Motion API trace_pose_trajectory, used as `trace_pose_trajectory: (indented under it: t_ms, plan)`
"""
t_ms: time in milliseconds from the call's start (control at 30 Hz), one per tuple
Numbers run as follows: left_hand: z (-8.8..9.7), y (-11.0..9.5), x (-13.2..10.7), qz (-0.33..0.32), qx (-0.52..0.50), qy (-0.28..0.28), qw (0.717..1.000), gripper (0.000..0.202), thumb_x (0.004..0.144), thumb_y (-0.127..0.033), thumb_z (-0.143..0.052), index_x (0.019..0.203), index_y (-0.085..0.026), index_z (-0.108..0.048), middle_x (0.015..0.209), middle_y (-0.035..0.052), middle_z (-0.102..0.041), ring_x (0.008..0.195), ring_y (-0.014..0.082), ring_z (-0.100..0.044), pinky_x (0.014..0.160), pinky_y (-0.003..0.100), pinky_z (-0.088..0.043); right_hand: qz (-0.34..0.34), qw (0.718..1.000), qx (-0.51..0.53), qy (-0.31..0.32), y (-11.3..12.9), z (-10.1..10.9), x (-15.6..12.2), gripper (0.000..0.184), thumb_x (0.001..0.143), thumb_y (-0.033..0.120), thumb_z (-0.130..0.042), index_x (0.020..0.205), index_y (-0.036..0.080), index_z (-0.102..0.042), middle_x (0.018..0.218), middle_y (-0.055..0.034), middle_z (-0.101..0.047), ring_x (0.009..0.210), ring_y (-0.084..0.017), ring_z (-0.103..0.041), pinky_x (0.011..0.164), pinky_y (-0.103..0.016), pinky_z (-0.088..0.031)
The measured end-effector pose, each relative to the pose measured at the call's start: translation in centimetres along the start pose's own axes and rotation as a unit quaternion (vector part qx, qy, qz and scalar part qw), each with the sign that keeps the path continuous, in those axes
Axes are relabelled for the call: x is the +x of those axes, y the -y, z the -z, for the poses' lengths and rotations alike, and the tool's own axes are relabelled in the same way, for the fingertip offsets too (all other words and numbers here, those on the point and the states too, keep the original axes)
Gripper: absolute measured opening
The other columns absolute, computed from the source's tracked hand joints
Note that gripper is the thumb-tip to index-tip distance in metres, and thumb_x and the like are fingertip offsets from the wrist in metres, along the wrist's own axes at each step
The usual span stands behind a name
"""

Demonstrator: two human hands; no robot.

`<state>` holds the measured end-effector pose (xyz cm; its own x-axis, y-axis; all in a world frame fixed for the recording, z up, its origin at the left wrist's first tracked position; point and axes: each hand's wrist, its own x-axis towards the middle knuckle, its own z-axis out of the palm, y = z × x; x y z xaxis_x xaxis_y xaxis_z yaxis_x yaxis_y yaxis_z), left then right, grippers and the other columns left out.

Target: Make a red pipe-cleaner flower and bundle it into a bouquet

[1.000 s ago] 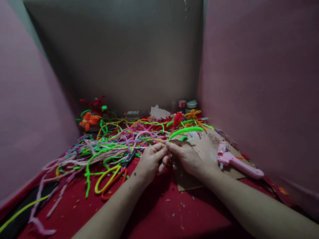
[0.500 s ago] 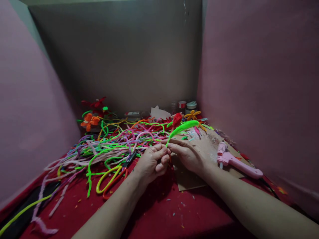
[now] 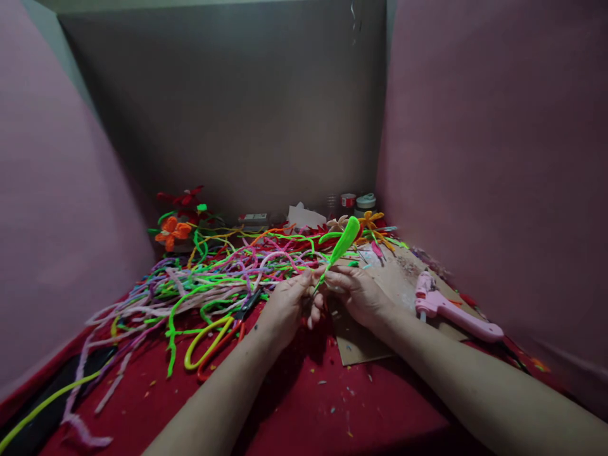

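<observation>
Orange fuzz shapes the petals of a flower [image 3: 172, 234] at the back left, beside a loose tangle of chenille stems [image 3: 280, 259] — soft, bendy strands in pink, lilac and green. Scissors [image 3: 206, 345] lie at the near edge of that heap, their yellow and red handle loops facing the person, probably for easy reach. Next come the two hands, close together: the left hand [image 3: 289, 304] has its fingertips pinched on the thin stem of a green leaf [image 3: 344, 244], and the right hand [image 3: 358, 294] pinches just beside them. Gripped so low, the leaf tilts up with its plump, velvety blade free — likely to spare the pile. Rightward, flat cardboard [image 3: 365, 351] bears a smooth pink glue gun [image 3: 451, 310], presumably shielding the red cloth [image 3: 304, 405] from drips.
</observation>
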<state>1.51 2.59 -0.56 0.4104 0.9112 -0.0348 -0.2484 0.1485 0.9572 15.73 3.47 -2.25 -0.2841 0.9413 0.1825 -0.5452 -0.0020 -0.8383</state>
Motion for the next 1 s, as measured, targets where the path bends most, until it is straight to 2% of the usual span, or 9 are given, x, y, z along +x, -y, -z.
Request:
trace_pose_trajectory:
  t_ms: [133, 200, 300, 467, 633, 733, 900, 967, 1000]
  plan:
    - [0.4, 0.0, 0.3, -0.026, 0.009, -0.099, 0.995, 0.03, 0.068, -0.038, -0.069, 0.083, -0.013, -0.06, 0.059, -0.0034, -0.055, 0.042, 0.0041, -0.048, 0.037, 0.014, -0.033, -0.003, 0.999, 0.025, -0.025, -0.2, 0.3, 0.3, 0.011, 0.063, 0.021, -0.07, 0.072, 0.016, -0.067, 0.065, 0.0009, -0.063, 0.058, -0.009, -0.055, 0.062, -0.023, -0.042]
    - [0.5, -0.1, 0.2, -0.057, 0.008, -0.12, 0.991, 0.026, 0.063, -0.028, -0.073, 0.082, -0.014, -0.061, 0.061, -0.0039, -0.058, 0.045, 0.0029, -0.048, 0.042, 0.013, -0.034, -0.005, 0.999, 0.03, -0.025, -0.3, 0.4, 0.3, 0.011, 0.063, 0.02, -0.071, 0.072, 0.016, -0.067, 0.066, 0.001, -0.063, 0.059, -0.009, -0.054, 0.061, -0.022, -0.042]
    - [0.3, -0.3, 0.1, -0.073, 0.024, -0.121, 0.99, 0.02, 0.062, -0.021, -0.072, 0.077, -0.013, -0.062, 0.062, -0.0029, -0.059, 0.048, 0.0037, -0.049, 0.044, 0.014, -0.034, -0.012, 0.999, 0.039, -0.019, -0.5, 0.5, 0.3, 0.011, 0.062, 0.021, -0.071, 0.07, 0.016, -0.066, 0.065, 0.0014, -0.062, 0.059, -0.009, -0.054, 0.06, -0.022, -0.041]
    - [0.2, -0.5, 0.1, -0.058, 0.058, -0.139, 0.987, 0.022, 0.061, -0.025, -0.073, 0.074, -0.01, -0.064, 0.059, -0.0015, -0.058, 0.045, 0.0046, -0.045, 0.041, 0.016, -0.03, -0.012, 0.999, 0.027, -0.026, -0.4, 0.5, 0.3, 0.014, 0.062, 0.021, -0.07, 0.074, 0.016, -0.067, 0.071, -0.0016, -0.066, 0.062, -0.01, -0.056, 0.063, -0.024, -0.042]
    - [-0.3, -0.6, 0.0, -0.117, 0.147, -0.141, 0.972, 0.026, 0.074, -0.037, -0.06, 0.072, -0.011, -0.064, 0.059, -0.0008, -0.056, 0.049, 0.0074, -0.045, 0.046, 0.018, -0.034, -0.009, 0.999, 0.015, -0.034, -0.4, 0.3, 0.2, 0.016, 0.062, 0.024, -0.071, 0.076, 0.016, -0.069, 0.072, -0.0019, -0.068, 0.061, -0.011, -0.056, 0.061, -0.024, -0.041]
    - [-0.5, -0.1, -0.3, -0.198, 0.28, -0.153, 0.927, 0.016, 0.075, -0.032, -0.06, 0.078, -0.016, -0.062, 0.07, 0.0003, -0.061, 0.063, 0.0118, -0.053, 0.06, 0.022, -0.041, 0.003, 0.999, 0.015, -0.048, -0.4, 0.0, 0.0, 0.011, 0.062, 0.021, -0.072, 0.071, 0.017, -0.069, 0.067, 0.0006, -0.066, 0.055, -0.01, -0.053, 0.059, -0.024, -0.04]
    - [-0.2, 1.0, -0.8, -0.28, 0.514, -0.153, 0.797, 0.011, 0.081, -0.025, -0.052, 0.088, -0.02, -0.058, 0.084, 0.005, -0.062, 0.075, 0.0166, -0.056, 0.071, 0.026, -0.04, -0.014, 0.998, 0.024, -0.048, -0.4, -0.5, -0.4, 0.013, 0.061, 0.025, -0.073, 0.07, 0.017, -0.068, 0.064, 0.001, -0.064, 0.054, -0.01, -0.05, 0.058, -0.025, -0.039]
    - [-0.1, 1.0, -0.9, -0.288, 0.545, -0.156, 0.772, 0.012, 0.083, -0.023, -0.047, 0.086, -0.021, -0.059, 0.08, 0.0046, -0.061, 0.072, 0.0164, -0.055, 0.069, 0.026, -0.039, -0.017, 0.999, 0.01, -0.036, -0.4, -0.6, -0.5, 0.017, 0.061, 0.028, -0.074, 0.072, 0.017, -0.068, 0.065, 0.0004, -0.064, 0.056, -0.012, -0.051, 0.058, -0.026, -0.039]
    - [-0.1, 0.9, -0.9, -0.288, 0.541, -0.158, 0.774, 0.013, 0.083, -0.022, -0.046, 0.084, -0.021, -0.059, 0.078, 0.0039, -0.06, 0.071, 0.016, -0.055, 0.068, 0.025, -0.039, -0.013, 0.999, 0.002, -0.031, -0.4, -0.7, -0.5, 0.018, 0.061, 0.03, -0.073, 0.072, 0.017, -0.068, 0.067, 0.0002, -0.065, 0.058, -0.012, -0.052, 0.059, -0.026, -0.039]
